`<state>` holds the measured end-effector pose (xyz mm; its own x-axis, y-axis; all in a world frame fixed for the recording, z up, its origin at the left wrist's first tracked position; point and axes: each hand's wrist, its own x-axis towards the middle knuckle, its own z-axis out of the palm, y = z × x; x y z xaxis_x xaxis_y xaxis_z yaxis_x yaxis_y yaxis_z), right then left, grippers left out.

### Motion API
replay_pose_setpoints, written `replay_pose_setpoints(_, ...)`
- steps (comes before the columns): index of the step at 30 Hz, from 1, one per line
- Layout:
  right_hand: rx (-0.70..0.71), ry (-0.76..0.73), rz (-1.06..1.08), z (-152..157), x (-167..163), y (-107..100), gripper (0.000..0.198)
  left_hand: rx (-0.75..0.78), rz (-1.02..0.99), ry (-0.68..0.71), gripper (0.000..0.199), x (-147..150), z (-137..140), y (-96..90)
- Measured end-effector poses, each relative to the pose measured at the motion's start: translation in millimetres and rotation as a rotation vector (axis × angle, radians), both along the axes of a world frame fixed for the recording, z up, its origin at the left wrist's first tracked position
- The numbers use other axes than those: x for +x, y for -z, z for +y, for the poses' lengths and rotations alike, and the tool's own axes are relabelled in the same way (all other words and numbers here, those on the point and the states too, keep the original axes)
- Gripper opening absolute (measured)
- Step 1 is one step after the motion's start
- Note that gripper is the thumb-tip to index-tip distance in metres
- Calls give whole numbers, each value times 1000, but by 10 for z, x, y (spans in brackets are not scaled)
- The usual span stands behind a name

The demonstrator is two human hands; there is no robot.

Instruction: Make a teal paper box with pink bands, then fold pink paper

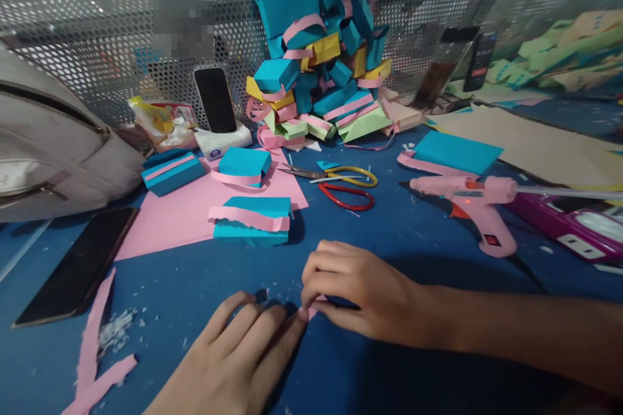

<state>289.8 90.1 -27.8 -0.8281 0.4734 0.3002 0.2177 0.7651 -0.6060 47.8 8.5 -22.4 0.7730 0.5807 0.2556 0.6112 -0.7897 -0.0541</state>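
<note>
1. The pink piece (313,312) is on the surface (418,376), between the two hands and mostly covered by them; its full shape cannot be told.
2. The right hand (357,288) has its fingers narrow, thumb and forefinger pinched on the piece. The left hand (238,343) lies palm down, fingers close together, a tip touching the piece; whether it grips or only presses, I cannot tell.
3. It looks like thin paper: very light, soft, easily creased or torn, unlikely to slip. A gentle fingertip pinch at an edge suits it best, with the other end pressed flat.
4. Just beyond are three blue boxes, each with a pink band: one near (248,234), one behind it (247,159), one to the left (181,181). They look hollow and easily crushed; the sides or band would be the hold.
5. Around these: pink paper (165,227), sheets uncounted; one pair of scissors (324,176); one glue gun (448,188); one blue card (455,150).
6. To the left, two pink strips, apparently, one upper (95,331), one lower (109,376), meeting at the bottom; one flat phone (78,272); one bag (63,149).
7. Farthest back, one upright phone (217,100) and one box pile (289,10), its boxes overlapping too much to count.
</note>
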Motion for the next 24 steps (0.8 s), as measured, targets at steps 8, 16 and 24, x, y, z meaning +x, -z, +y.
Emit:
replay_pose_setpoints(8,2,7,-8,-1,-4,-10,8,1,42,17,46,19,5,-59)
replay_pose_setpoints(16,-2,4,-5,-1,1,-18,9,14,-5,33,43,26,47,-111)
replay_pose_setpoints(24,-6,2,-32,2,12,-7,16,42,-19,79,43,23,50,-207)
